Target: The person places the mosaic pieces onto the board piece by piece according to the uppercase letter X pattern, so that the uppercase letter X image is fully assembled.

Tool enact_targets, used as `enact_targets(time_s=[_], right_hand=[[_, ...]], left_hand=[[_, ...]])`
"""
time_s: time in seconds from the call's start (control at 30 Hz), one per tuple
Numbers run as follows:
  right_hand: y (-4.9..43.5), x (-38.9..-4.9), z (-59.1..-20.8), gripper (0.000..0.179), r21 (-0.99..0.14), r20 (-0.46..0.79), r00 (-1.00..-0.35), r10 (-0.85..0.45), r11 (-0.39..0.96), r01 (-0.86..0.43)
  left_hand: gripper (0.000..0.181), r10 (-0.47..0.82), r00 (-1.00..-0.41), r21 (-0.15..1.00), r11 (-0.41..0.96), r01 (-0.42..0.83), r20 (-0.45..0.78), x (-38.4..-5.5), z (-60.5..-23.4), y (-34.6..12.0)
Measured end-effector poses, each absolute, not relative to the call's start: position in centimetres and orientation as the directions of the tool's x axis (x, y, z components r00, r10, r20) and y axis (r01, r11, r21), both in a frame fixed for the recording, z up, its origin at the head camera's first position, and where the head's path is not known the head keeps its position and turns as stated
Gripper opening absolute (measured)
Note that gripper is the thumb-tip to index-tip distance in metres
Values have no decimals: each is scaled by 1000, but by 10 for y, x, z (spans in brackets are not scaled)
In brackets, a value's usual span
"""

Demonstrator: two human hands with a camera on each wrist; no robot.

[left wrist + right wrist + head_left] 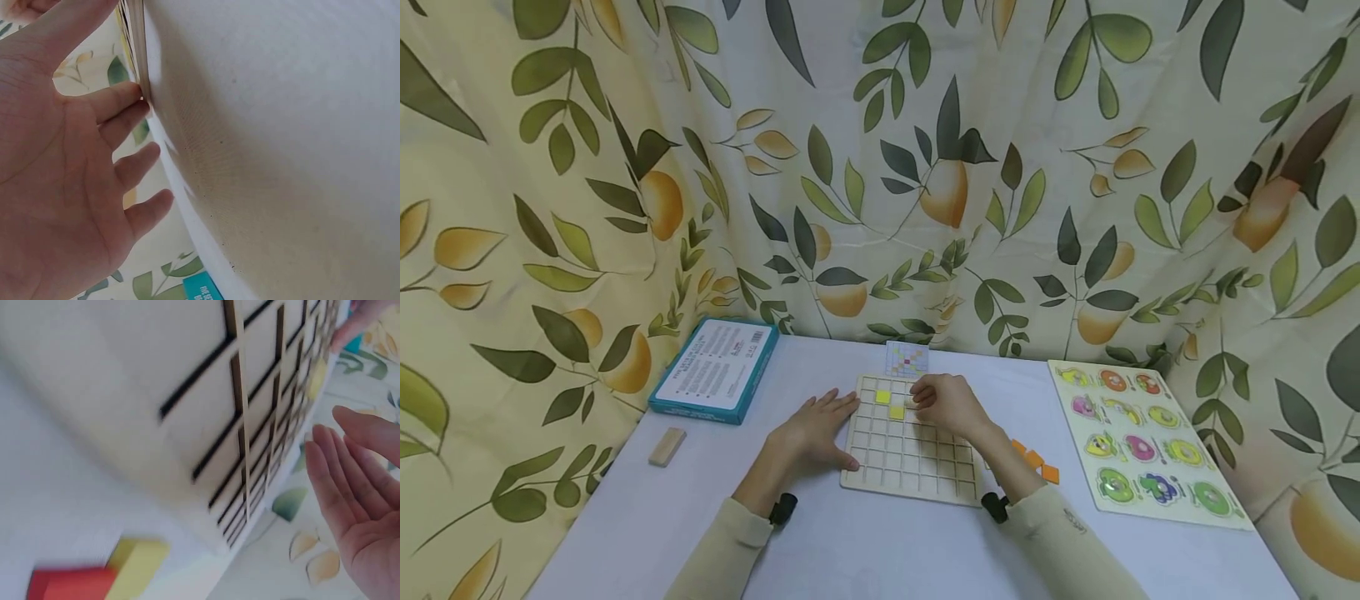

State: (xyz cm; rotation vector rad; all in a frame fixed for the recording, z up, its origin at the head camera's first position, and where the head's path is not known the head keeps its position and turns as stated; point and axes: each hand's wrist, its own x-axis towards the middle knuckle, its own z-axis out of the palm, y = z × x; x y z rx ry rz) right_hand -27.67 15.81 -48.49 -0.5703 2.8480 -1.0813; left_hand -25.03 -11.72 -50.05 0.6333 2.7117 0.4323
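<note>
A pale wooden grid board lies on the table, with two yellow tiles in its upper cells. My left hand steadies the board's left side, fingers spread and thumb near the lower left corner. In the left wrist view, fingertips of the left hand touch the board's edge. My right hand is over the upper right cells, fingers bent down. The right wrist view shows a gap between thumb and fingertips of the right hand, with no tile visible there. Its fingers partly hide the cells beneath.
A patterned card lies behind the board. Several orange tiles sit to the right, with a red piece and a yellow piece nearby. A fruit puzzle, teal box and wooden block flank the board.
</note>
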Motion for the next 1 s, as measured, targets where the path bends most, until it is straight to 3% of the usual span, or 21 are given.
enact_targets(time_s=[0.67,1.0], right_hand=[[245,-232,-471,28,-596,101,-979,-176,777,-202],[267,-224,-481,28,-597,10,-988,-153,792,-129]], left_hand=[[108,485,-841,378,844,380,-238,-248,-499,-117],[109,479,-846,369,849,378,-235,-249,-501,-116]])
